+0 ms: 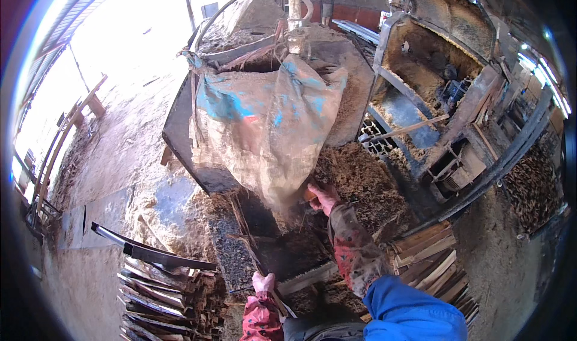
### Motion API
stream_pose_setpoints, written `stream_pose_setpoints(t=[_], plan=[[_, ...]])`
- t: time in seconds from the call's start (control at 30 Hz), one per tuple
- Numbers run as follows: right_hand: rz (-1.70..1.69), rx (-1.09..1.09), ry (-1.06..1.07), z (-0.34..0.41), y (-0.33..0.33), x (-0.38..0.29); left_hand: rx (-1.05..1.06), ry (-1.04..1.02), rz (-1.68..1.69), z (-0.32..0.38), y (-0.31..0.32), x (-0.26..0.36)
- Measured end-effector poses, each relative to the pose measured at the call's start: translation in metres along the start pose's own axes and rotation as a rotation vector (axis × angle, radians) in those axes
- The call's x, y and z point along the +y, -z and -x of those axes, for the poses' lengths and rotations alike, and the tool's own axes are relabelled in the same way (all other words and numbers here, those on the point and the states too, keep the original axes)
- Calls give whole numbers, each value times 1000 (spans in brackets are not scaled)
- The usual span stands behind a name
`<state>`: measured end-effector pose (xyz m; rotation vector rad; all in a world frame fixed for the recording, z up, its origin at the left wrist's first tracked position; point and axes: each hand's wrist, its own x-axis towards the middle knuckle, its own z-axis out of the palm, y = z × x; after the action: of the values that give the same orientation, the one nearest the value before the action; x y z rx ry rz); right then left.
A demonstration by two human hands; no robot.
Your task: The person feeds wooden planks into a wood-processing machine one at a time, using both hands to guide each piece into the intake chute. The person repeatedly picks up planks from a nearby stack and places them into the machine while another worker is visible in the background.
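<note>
A worn, dusty woven sack [270,133] with blue patches hangs down the front of a metal machine housing [356,88]. My right hand [325,197] is at the sack's lower right edge, fingers bent around a small orange-brown area; what it grips there cannot be made out. Beneath the sack's blurred lower tip lies a dark opening [275,246] with fibrous dust about it. Nearer my body, my left hand [263,282] is closed around a long, thin wooden stick [248,239] that slants up along the opening's left side.
Stacked split wood [153,300] stands at the lower left below a dark metal bar [169,256]. More wood pieces [428,260] lie at the right. A brown heap of shavings [365,188] adjoins my right arm. Beyond is an opened machine casing [432,57].
</note>
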<state>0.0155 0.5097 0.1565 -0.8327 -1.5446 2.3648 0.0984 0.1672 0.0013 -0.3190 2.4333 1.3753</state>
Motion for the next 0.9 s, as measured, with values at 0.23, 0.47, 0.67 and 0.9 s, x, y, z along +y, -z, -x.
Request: stream_pose_setpoints(t=[0.23, 0.47, 0.67, 0.9], plan=[[39, -53, -40, 1, 3, 5, 101, 26, -252, 21, -14, 23], [33, -67, -57, -2, 2, 10, 77, 21, -259, 24, -9, 36], [20, 40, -31, 12, 12, 12, 106, 26, -254, 23, -16, 42], [683, -34, 293, 25, -11, -27, 32, 72, -199, 23, -1, 26]])
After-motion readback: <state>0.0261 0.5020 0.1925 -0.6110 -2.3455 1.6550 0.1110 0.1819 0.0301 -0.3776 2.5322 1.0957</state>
